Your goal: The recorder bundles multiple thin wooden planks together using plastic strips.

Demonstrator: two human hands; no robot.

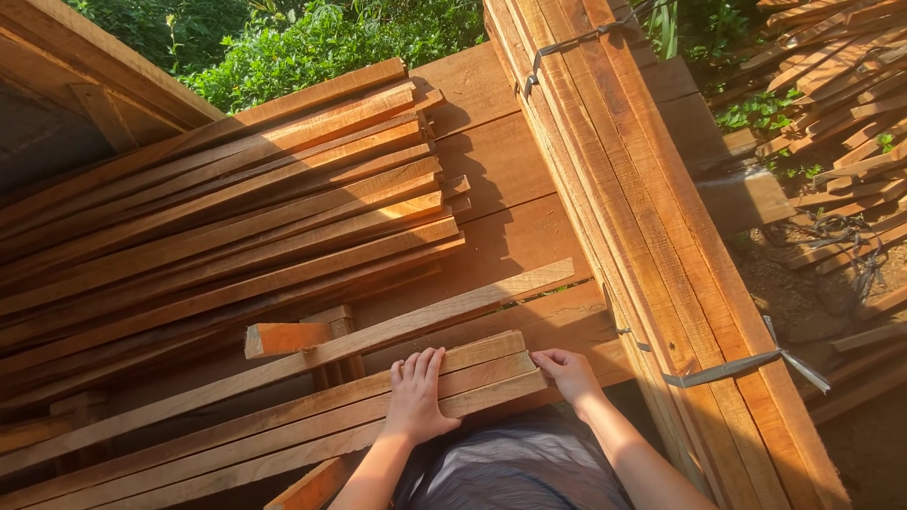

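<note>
- Sunlit outdoor timber yard, green bushes (312,38) behind.
- Left hand (416,397) flat, fingers spread, on the near slat stack (283,425).
- Right hand (567,373) curls fingertips over the stack's end.
- Strapped plank bundle (642,217) just right.

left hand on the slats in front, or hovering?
Touching. The head view shows the left hand lying palm down on the near wooden slats, fingers flat on the top face with no gap. The right hand grips their end.
</note>
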